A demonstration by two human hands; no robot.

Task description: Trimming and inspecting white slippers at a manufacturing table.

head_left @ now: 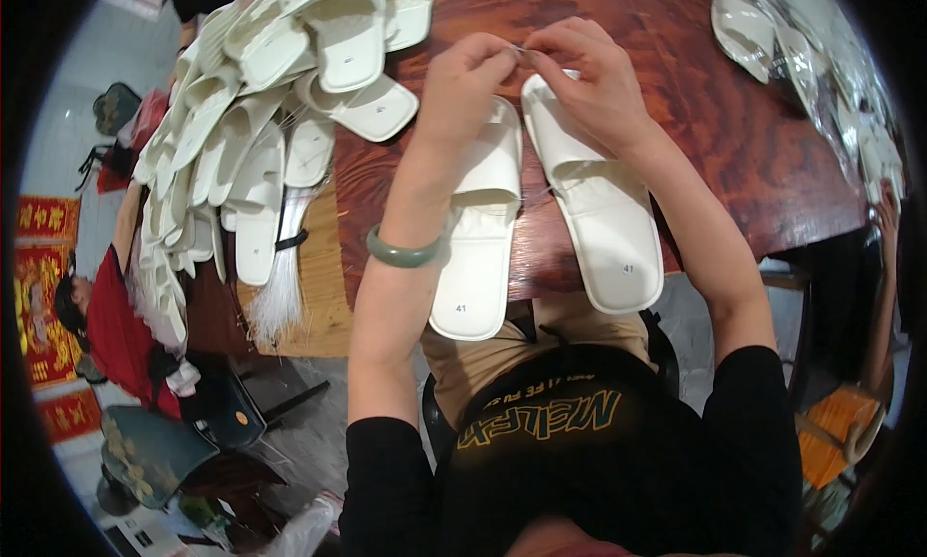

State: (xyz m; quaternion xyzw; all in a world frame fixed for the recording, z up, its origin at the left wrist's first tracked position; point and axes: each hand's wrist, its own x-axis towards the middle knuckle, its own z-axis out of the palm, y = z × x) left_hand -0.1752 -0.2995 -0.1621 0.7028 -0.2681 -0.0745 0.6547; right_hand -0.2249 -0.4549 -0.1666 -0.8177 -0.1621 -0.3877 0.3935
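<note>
While the left hand (471, 74) and right hand (591, 82) meet at the fingertips, each grip seems pinched closed on something thin (520, 50), too small to identify. Just below, a pair of white slippers (473, 267) lies on the worktop (763, 176), heels toward the person. Fastening near the toes seems underway, calling next for small, steady finger movements. Leftward sit a slipper heap (261, 60) and white strands (280, 304).
</note>
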